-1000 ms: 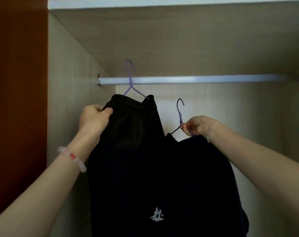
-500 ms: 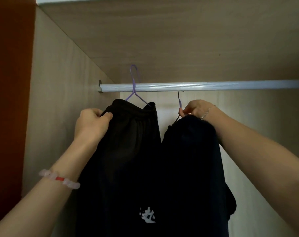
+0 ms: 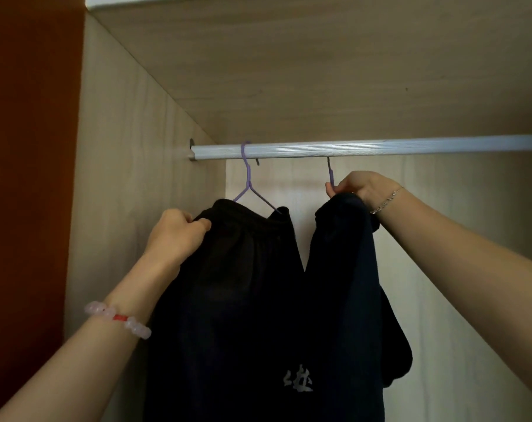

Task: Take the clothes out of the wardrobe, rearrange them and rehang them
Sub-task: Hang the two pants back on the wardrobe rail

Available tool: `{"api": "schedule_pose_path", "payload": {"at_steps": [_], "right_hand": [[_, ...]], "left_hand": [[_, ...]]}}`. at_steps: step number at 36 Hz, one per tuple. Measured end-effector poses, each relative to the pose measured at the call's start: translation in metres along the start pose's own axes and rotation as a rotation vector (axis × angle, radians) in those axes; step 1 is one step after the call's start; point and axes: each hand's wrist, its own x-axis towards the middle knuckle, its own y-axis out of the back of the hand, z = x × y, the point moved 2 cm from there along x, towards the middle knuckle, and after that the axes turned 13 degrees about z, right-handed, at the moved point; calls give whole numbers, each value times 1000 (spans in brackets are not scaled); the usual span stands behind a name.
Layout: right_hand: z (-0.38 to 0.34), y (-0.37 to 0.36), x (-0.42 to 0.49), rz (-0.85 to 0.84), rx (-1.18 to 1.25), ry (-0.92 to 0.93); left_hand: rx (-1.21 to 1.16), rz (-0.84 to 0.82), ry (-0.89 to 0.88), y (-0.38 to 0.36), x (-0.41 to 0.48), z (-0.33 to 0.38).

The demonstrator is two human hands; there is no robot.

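Two dark garments hang inside the wardrobe from a silver rail point(image 3: 380, 147). The left black garment point(image 3: 240, 269), with a white logo low down, hangs on a purple hanger point(image 3: 247, 175) hooked over the rail. My left hand point(image 3: 176, 236) grips the top left edge of that garment. The right dark garment point(image 3: 341, 269) hangs on a second purple hanger point(image 3: 330, 175), whose hook sits on the rail. My right hand point(image 3: 356, 187) pinches that hanger's neck just above the fabric.
The wardrobe's light wood side wall point(image 3: 121, 178) is close on the left, with a red-brown door point(image 3: 30, 178) beyond it. A wood shelf point(image 3: 319, 71) forms the ceiling just above the rail. The rail to the right of the hangers carries nothing.
My right hand raised the second hanger from below the rail up to it, and its hook now sits on the rail. My left hand kept its grip on the left garment.
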Motion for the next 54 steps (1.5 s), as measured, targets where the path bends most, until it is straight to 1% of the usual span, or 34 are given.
{"api": "schedule_pose_path", "payload": {"at_steps": [5,8,11,14,16,21,26,29,32,35,40,43,44,46,48,51,54], "right_hand": [[4,6,-3,-20,-1,-39],[-3,8,-1,33,82,-79],[-14,4,-4,28,152,-28],[-21,-3,-13,-86,164,78],[-18,-4,-21,-143,183,102],[9,16,-28,-136,108,97],[30,31,-35,-186,53,154],[30,36,-44,-155,-42,190],[31,35,-53,-131,-73,153],[35,34,-62,-149,-144,162],[38,36,-71,-133,-217,268],[39,49,-71,-66,-171,354],[40,55,-72,-38,-199,403],[46,69,-77,29,-338,525],[54,83,-81,61,-422,615],[76,103,-81,77,-445,638],[108,122,-85,99,-468,621]], "left_hand": [[47,16,-43,0,-4,-4],[66,17,-83,1,-5,-4],[65,-4,-97,3,-5,-5],[50,-14,-116,4,-5,-6],[42,-16,-132,4,-5,-7],[36,-6,-188,7,-9,-10],[107,62,-321,12,-15,-10],[128,114,-367,15,-21,-10],[170,166,-420,17,-25,-12],[191,156,-468,17,-30,-11],[144,87,-485,17,-37,-9],[102,48,-499,18,-46,-10],[86,46,-507,19,-50,-12],[56,67,-526,21,-60,-16],[22,88,-543,20,-73,-23],[-47,88,-544,17,-95,-37],[-134,34,-435,12,-117,-58]]}}
